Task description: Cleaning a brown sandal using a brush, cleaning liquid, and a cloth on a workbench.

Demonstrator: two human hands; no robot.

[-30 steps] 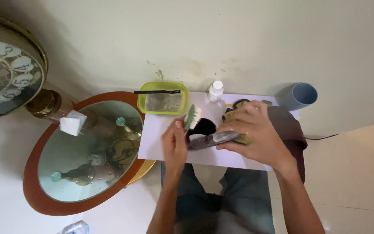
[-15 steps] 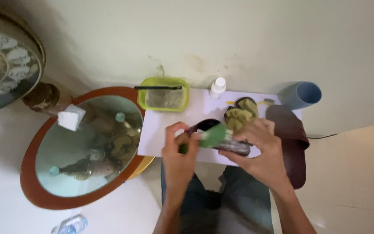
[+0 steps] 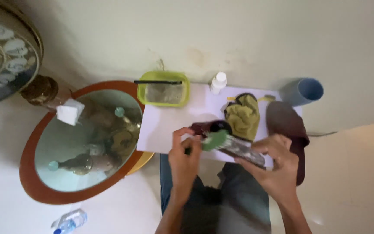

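Observation:
My left hand (image 3: 184,161) grips a green brush (image 3: 213,141) and presses its head against a dark shoe (image 3: 232,144). My right hand (image 3: 276,167) holds that shoe by its grey sole, tilted above a white sheet (image 3: 169,125) on the floor. A second dark brown shoe (image 3: 287,125) lies at the right end of the sheet. An olive-green cloth (image 3: 244,114) is bunched just beyond the held shoe. My legs in blue jeans (image 3: 221,203) show below the hands.
A green tub (image 3: 163,92) of cloudy water with a black stick across it stands behind the sheet, next to a white bottle (image 3: 217,82). A blue cup (image 3: 307,91) is far right. A round glass table (image 3: 83,138) with a white tissue stands left; a plastic bottle (image 3: 69,221) lies below.
My left hand has moved the green brush from the shoe's upper left down and right along it. My right hand has slid lower right with the shoe. The view has shifted slightly.

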